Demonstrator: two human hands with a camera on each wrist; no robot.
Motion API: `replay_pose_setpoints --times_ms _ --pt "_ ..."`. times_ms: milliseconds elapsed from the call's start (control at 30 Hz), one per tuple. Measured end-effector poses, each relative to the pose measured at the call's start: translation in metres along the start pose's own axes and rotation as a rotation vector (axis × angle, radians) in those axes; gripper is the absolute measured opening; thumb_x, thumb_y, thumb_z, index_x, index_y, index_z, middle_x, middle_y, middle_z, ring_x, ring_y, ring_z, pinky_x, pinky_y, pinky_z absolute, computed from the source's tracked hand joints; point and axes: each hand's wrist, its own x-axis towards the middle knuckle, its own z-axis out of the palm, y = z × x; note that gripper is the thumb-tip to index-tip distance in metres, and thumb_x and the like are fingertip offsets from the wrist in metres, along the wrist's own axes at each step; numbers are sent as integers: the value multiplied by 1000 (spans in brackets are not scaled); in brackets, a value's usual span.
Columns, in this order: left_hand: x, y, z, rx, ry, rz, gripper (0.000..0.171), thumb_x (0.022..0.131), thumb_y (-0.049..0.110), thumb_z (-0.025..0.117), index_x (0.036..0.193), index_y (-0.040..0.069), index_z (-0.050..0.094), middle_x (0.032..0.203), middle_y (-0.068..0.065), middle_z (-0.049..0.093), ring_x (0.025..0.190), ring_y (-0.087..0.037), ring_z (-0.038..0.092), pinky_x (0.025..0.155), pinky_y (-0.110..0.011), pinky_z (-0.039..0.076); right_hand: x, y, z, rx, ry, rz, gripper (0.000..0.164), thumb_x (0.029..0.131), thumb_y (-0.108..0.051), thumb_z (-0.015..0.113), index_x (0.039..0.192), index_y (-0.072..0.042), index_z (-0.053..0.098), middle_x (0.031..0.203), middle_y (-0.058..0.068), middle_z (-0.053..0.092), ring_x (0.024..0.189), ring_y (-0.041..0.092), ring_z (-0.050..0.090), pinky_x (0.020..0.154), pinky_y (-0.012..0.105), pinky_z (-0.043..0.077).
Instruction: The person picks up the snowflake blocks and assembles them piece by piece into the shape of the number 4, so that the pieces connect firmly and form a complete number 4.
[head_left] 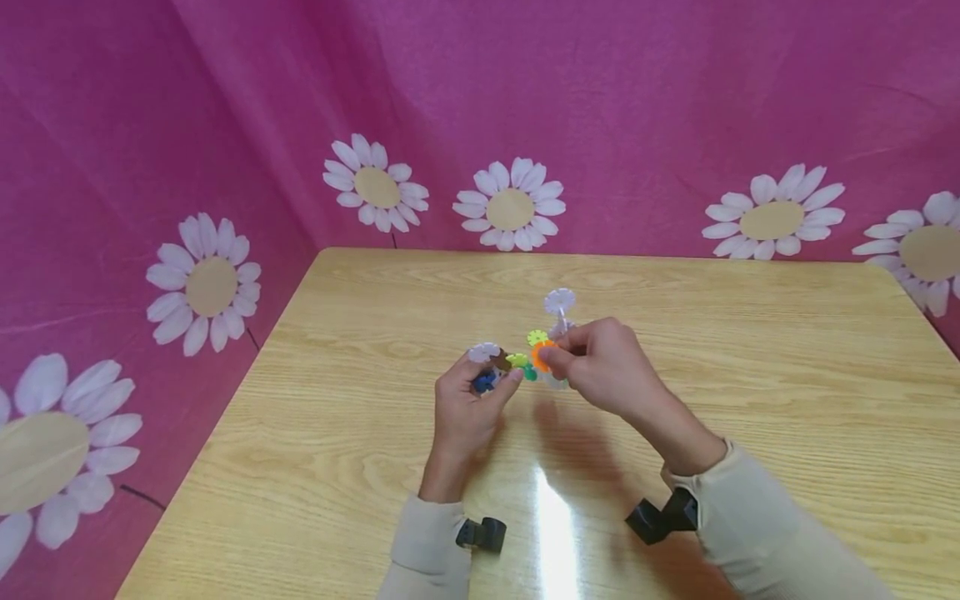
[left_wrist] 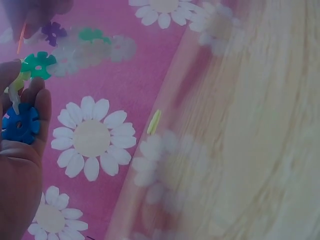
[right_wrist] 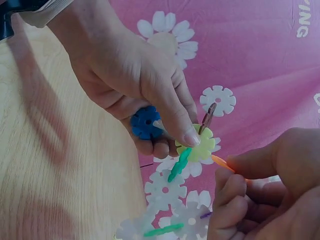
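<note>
My left hand (head_left: 468, 408) pinches a yellow-green slotted disc (right_wrist: 202, 145) between thumb and fingers. This disc belongs to a joined cluster of plastic snowflake discs. In the right wrist view a brown disc (right_wrist: 207, 119) and a green disc (right_wrist: 179, 165) are slotted into it, and a blue disc (right_wrist: 145, 122) lies against the left palm. Translucent white discs (right_wrist: 165, 189) continue from the green one. My right hand (head_left: 618, 371) pinches an orange disc (head_left: 542, 356) at the yellow-green disc's edge; the fingers hide part of it. A purple disc (left_wrist: 53, 34) shows in the left wrist view.
Both hands work above a light wood table (head_left: 322, 467). A pink curtain (head_left: 615, 100) with white daisies hangs along its back and left edges. In the left wrist view a small yellow piece (left_wrist: 154, 122) shows near the table's edge.
</note>
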Motion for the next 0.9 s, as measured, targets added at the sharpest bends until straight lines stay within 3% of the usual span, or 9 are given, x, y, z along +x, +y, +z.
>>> replay_pose_setpoints --times_ms 200,433,633,833,900 --pt "1 3 3 22 8 46 17 81 -7 79 94 -3 69 89 -12 66 77 -18 58 67 -30 50 1 -1 2 27 4 32 16 91 -14 73 84 -1 77 68 5 66 60 20 52 48 27 36" --pt "3 37 1 49 0 99 18 78 -14 77 91 -8 66 84 -16 65 75 -17 59 65 -37 54 1 0 3 32 9 25 17 91 -15 74 80 -2 77 68 5 66 60 20 51 48 27 35" --pt "3 32 1 12 -19 96 18 79 -12 78 93 -7 69 89 -15 67 78 -21 63 70 -33 56 2 1 3 33 5 21 19 91 -16 73 76 -3 76 67 4 63 58 18 46 47 27 32" --pt "3 39 0 9 -46 63 16 80 -13 77 93 -9 69 90 -18 67 79 -23 65 72 -37 57 1 1 3 31 -3 28 22 92 -17 72 74 -4 75 69 4 63 58 18 42 46 27 29" --pt "3 32 0 14 -55 57 17 80 -12 77 94 -9 69 91 -18 67 80 -24 65 72 -37 58 1 1 3 26 -7 21 24 92 -17 72 71 -5 74 67 3 61 56 17 41 46 27 28"
